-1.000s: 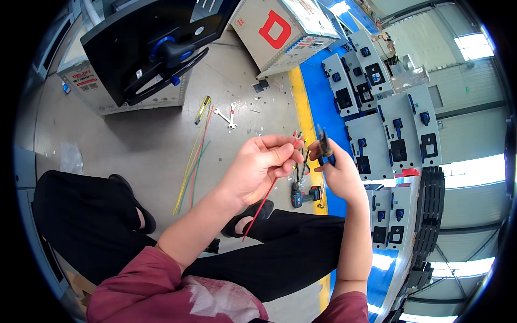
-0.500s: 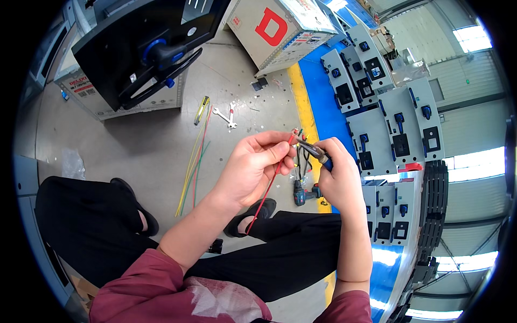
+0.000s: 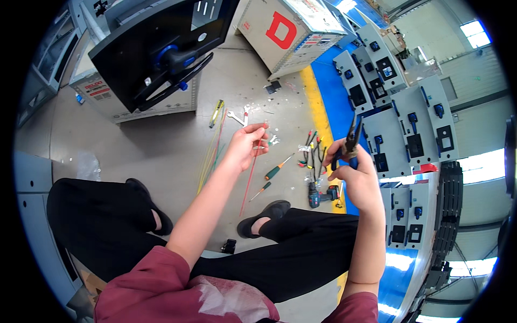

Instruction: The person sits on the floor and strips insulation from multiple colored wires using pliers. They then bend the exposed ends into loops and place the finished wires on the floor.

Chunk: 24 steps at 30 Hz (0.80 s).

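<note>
Between the left hand's [image 3: 245, 146] fingertips: a red wire [image 3: 250, 177], pinched near its top end, hanging down over the concrete floor [image 3: 161, 140]. Right hand [image 3: 353, 172] well apart, clenched around pliers [image 3: 350, 141], tips up, probably closed. Screwdrivers [image 3: 278, 169], a cordless drill [image 3: 322, 195] and loose wires [image 3: 211, 153] lie on the floor below.

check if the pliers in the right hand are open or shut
Shut, as far as shows: the pliers point up from the right hand, tips together in one point.
</note>
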Each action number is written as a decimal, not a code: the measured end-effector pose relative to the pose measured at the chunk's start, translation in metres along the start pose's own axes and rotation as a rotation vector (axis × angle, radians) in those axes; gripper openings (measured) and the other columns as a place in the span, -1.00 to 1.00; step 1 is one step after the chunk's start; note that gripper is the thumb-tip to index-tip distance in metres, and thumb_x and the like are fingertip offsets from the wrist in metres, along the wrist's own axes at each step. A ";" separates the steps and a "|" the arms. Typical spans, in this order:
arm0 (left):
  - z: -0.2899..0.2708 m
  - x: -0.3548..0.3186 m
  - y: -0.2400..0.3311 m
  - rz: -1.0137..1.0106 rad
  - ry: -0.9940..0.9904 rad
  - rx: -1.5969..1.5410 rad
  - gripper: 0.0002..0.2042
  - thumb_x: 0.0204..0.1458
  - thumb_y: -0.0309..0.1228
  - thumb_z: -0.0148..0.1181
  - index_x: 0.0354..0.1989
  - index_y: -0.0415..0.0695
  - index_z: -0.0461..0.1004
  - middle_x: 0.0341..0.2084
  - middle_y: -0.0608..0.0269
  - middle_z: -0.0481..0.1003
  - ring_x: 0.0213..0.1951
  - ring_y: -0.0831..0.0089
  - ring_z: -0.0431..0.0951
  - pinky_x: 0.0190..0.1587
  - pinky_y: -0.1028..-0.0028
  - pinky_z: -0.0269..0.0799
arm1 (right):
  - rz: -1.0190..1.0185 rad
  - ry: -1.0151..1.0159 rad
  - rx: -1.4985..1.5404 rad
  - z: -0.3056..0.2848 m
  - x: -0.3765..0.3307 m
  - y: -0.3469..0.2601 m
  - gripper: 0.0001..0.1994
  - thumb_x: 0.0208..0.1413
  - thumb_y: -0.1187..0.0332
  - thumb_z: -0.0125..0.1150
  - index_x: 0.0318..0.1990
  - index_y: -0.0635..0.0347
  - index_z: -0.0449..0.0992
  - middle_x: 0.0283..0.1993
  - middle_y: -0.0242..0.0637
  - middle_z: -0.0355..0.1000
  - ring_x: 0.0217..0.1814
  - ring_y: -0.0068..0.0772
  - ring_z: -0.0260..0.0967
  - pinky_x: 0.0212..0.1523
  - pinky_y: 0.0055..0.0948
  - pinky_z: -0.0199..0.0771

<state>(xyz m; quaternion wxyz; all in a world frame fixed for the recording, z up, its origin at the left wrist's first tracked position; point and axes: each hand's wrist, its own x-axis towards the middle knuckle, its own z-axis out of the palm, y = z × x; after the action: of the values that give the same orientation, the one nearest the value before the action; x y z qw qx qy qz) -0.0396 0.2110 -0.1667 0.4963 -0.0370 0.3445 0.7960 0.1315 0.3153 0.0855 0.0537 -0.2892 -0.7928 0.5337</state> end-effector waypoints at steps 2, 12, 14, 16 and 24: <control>-0.050 0.029 -0.026 -0.067 0.114 0.109 -0.76 0.35 -0.37 0.19 0.10 -0.19 0.57 -0.31 0.29 0.54 -0.35 0.51 0.56 -0.30 0.45 0.58 | -0.041 0.008 -0.031 0.000 -0.003 -0.002 -0.55 -0.05 0.77 -0.12 -0.01 0.24 0.49 -0.13 -0.34 0.45 -0.06 -0.50 0.46 -0.19 -0.49 0.49; -0.301 0.060 -0.040 0.239 0.781 0.901 -0.64 0.25 -0.23 0.26 0.11 -0.17 0.58 -0.13 0.12 0.57 -0.18 0.27 0.56 -0.06 0.25 0.51 | -0.127 -0.023 -0.180 0.011 -0.010 -0.013 -0.58 -0.10 0.77 -0.13 -0.08 0.29 0.47 -0.21 -0.27 0.41 -0.09 -0.41 0.41 -0.04 -0.45 0.44; -0.311 0.055 -0.044 0.425 1.170 1.374 -0.62 0.16 -0.15 0.31 0.07 -0.11 0.59 -0.01 0.05 0.56 0.05 0.13 0.51 0.15 0.12 0.41 | -0.111 -0.009 -0.205 0.012 -0.010 -0.011 -0.60 -0.08 0.78 -0.12 -0.08 0.29 0.47 -0.21 -0.26 0.42 -0.09 -0.38 0.41 -0.01 -0.43 0.45; -0.309 0.041 -0.054 0.316 1.087 1.429 -0.59 0.11 -0.10 0.33 0.06 -0.06 0.60 0.07 0.03 0.51 0.19 0.06 0.39 0.27 0.09 0.28 | -0.089 -0.003 -0.252 0.013 -0.010 -0.009 -0.61 -0.05 0.78 -0.10 -0.07 0.31 0.47 -0.21 -0.24 0.43 -0.09 -0.36 0.42 0.01 -0.41 0.46; -0.275 -0.004 -0.161 0.224 0.846 1.595 -0.70 0.10 -0.30 0.34 -0.02 -0.10 0.60 -0.02 0.06 0.54 0.19 0.05 0.43 0.27 0.11 0.38 | -0.095 -0.044 -0.348 0.025 -0.004 -0.006 -0.63 0.00 0.79 -0.07 -0.05 0.31 0.47 -0.20 -0.20 0.47 -0.07 -0.33 0.46 0.07 -0.40 0.45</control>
<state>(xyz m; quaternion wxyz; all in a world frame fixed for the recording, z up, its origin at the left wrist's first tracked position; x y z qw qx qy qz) 0.0159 0.0909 -0.4570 0.1265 0.0620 0.9481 0.2849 0.1230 0.2908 0.0807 0.0108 -0.2447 -0.8870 0.3915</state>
